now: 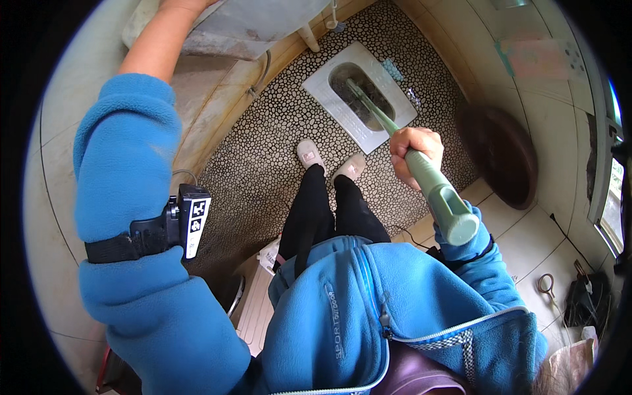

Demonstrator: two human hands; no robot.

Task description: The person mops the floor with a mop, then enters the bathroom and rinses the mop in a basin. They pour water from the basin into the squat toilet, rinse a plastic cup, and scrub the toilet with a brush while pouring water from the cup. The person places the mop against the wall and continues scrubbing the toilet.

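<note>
My right hand (417,155) is closed around the pale green handle of a long toilet brush (440,191). The thick end of the handle points toward me, and its thin shaft slopes away and down to the left. The far end reaches into the bowl of a white squat toilet (327,99) set in the floor, where the bristles are hard to make out. At the top left, my left hand (187,4) is at the edge of a whitish, stained sink (247,26). Its fingers are cut off by the top of the picture.
A dark brown basin (497,155) leans against the right wall. Beside the toilet lie a light blue item (393,70) and a crumpled shiny scrap (413,97). A pipe (308,38) and a grey hose (261,72) run below the sink. A black bag (587,299) sits at lower right.
</note>
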